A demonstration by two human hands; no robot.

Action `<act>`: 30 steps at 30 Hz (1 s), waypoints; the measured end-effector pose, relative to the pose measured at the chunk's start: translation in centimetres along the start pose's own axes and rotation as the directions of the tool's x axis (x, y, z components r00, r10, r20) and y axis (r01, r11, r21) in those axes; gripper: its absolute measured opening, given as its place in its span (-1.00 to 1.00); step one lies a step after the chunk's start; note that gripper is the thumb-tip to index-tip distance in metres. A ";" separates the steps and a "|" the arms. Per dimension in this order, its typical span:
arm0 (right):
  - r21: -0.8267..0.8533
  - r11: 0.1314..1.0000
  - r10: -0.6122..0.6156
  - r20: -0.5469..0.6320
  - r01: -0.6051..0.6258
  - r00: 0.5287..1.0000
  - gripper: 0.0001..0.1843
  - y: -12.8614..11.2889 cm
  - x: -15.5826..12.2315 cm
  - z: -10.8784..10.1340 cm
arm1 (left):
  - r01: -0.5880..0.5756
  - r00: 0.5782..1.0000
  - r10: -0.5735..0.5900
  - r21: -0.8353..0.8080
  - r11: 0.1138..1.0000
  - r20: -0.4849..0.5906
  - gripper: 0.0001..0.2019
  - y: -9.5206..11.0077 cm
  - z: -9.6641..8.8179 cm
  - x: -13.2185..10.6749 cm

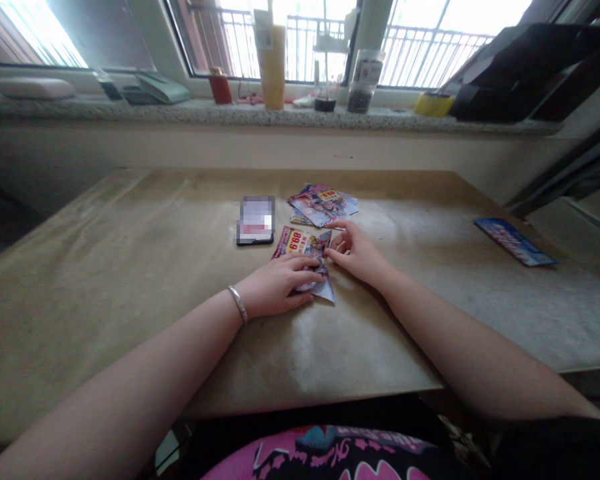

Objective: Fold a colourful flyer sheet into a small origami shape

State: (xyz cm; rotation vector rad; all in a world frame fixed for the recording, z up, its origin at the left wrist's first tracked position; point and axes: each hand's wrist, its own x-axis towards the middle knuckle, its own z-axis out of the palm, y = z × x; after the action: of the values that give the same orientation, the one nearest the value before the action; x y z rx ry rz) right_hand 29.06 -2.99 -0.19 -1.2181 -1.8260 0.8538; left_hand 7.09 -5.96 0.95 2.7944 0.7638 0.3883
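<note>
The left hand (280,283) is lying flat with spread fingers on a multicoloured, printed paper sheet (295,241), pressing rather than gripping. The right hand (357,253) is touching the sheet's right edge with bent fingers (whether thumb and forefinger are pinching it, I cannot tell). That edge is standing up slightly, so shaping seems to be partly done, with the raised end awaiting flattening. Just beyond, a fanned pile of similar printed sheets (323,205) is lying untouched. A black-edged rectangular device (256,220) is resting to the left, a long blue printed packet (515,241) far right. The dull tan tabletop (130,267) is reaching towards a speckled stone windowsill (155,110), where bottles are standing against bright windows.
</note>
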 end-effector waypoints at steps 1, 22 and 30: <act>-0.035 0.999 -0.021 0.001 0.021 1.000 -0.41 -0.1 0.0 -0.1 | -0.003 1.000 0.004 0.005 1.000 -0.004 -0.65 0.1 -0.1 0.0; -0.069 0.997 0.021 -0.081 -0.027 0.996 -0.86 0.5 0.5 -0.4 | 0.043 0.999 -0.043 -0.011 0.999 0.019 -0.60 0.2 -0.3 0.2; 0.155 0.988 0.025 -0.132 -0.004 0.991 -0.55 -0.2 0.2 -0.2 | 0.064 0.990 -0.066 -0.022 0.998 -0.128 -0.48 0.4 0.1 0.0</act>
State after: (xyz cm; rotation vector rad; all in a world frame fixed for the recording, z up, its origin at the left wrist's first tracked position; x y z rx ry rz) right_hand 29.09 -2.89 0.11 -1.1628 -1.6151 0.8832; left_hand 7.32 -6.27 1.01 2.7405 0.8720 0.5660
